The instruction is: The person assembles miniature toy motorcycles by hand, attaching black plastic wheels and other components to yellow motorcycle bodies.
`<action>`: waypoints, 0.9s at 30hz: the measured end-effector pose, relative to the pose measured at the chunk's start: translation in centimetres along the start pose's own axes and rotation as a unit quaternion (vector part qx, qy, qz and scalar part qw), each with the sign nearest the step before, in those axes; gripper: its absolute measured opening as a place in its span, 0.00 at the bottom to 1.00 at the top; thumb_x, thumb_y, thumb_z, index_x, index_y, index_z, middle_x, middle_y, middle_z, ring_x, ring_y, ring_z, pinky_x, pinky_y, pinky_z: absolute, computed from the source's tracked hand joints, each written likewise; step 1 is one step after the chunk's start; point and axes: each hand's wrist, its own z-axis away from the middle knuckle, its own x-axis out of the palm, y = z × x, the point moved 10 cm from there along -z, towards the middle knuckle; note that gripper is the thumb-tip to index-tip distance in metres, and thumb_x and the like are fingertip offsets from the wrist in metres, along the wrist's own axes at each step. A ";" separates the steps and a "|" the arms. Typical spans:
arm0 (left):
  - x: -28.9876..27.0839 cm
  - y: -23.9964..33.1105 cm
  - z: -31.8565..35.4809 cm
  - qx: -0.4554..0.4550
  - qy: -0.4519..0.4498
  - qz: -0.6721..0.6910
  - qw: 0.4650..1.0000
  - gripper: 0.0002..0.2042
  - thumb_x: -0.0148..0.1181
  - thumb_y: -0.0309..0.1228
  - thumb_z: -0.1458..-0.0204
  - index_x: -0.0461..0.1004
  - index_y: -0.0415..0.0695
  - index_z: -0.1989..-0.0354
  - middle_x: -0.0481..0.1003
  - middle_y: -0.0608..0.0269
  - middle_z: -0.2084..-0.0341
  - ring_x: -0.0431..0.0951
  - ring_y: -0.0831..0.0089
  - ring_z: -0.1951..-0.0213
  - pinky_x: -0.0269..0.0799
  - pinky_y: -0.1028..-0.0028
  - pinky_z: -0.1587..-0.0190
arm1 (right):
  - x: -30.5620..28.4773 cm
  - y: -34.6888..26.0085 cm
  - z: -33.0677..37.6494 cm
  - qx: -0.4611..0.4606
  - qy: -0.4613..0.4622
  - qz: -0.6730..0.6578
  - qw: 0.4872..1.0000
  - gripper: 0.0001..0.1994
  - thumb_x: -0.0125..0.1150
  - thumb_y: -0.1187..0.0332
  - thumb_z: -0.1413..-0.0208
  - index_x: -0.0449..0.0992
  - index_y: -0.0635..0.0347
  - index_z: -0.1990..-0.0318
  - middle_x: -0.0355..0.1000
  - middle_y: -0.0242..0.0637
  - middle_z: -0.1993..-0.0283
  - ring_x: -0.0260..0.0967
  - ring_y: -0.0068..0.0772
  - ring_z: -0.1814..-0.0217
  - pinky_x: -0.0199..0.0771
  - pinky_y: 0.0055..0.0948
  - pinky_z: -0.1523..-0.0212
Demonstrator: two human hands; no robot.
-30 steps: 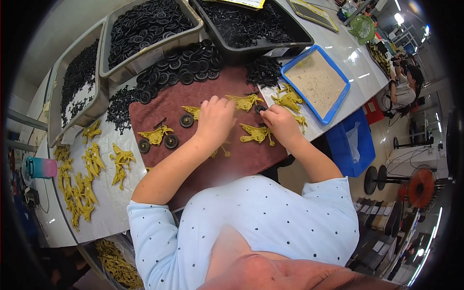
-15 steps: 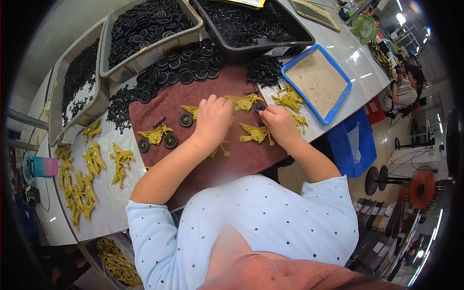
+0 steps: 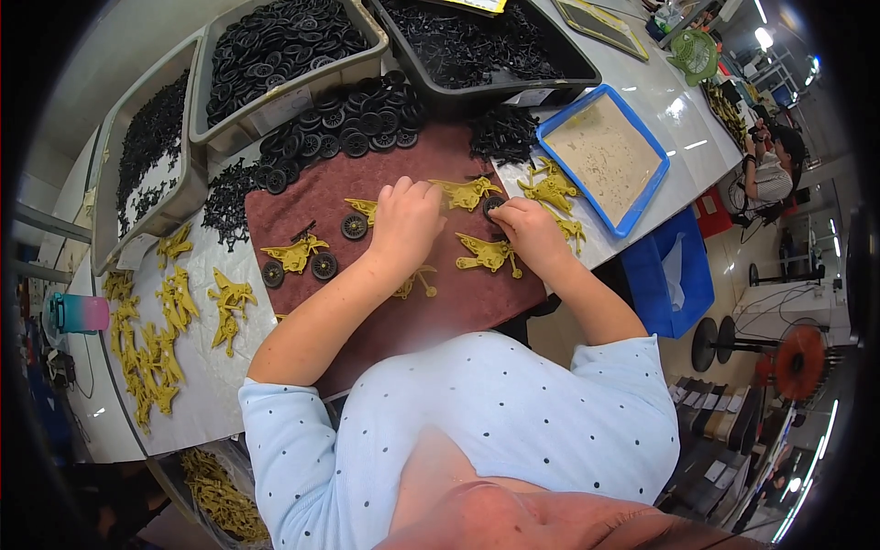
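On a reddish-brown cloth lie several yellow toy motorbike bodies. My left hand is closed at the rear end of the upper right body; its fingertips are partly hidden. At that body's other end, my right hand pinches a black toy wheel. Just below lies another yellow body with no wheels showing. My left hand and forearm partly cover two more bodies, one with a black wheel. Left of them, a yellow body has two black wheels and a black bar.
Loose black wheels are heaped behind the cloth, before a grey bin of wheels and a black bin of small parts. More yellow bodies lie left. A blue-rimmed tray stands right, above a blue bin.
Both hands stay at the same toy motorbike body with barely any movement. The whole view has shifted very slightly.
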 end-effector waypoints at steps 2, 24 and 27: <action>0.6 -0.4 -0.1 -0.007 -0.016 0.002 1.000 0.14 0.68 0.29 0.64 0.74 0.43 0.66 0.75 0.63 0.67 0.71 0.64 0.61 0.64 0.66 0.58 | -0.3 -0.5 0.0 0.001 0.004 -0.006 1.000 0.05 0.62 0.75 0.51 0.79 0.63 0.66 0.74 0.41 0.67 0.72 0.43 0.65 0.73 0.35 0.63; 0.5 0.1 -0.1 -0.010 -0.009 -0.005 1.000 0.19 0.70 0.30 0.63 0.77 0.43 0.59 0.75 0.66 0.61 0.72 0.67 0.58 0.65 0.66 0.57 | -0.5 -0.6 0.1 0.029 0.014 -0.035 0.999 0.08 0.59 0.75 0.52 0.79 0.60 0.63 0.72 0.39 0.67 0.72 0.43 0.63 0.74 0.35 0.62; 0.0 0.2 -0.2 -0.025 0.009 -0.043 0.999 0.19 0.69 0.31 0.62 0.77 0.43 0.59 0.75 0.67 0.61 0.71 0.67 0.58 0.65 0.67 0.57 | -0.5 -0.5 0.2 0.025 0.022 -0.033 0.999 0.08 0.59 0.75 0.52 0.79 0.60 0.64 0.73 0.40 0.67 0.72 0.43 0.63 0.74 0.35 0.62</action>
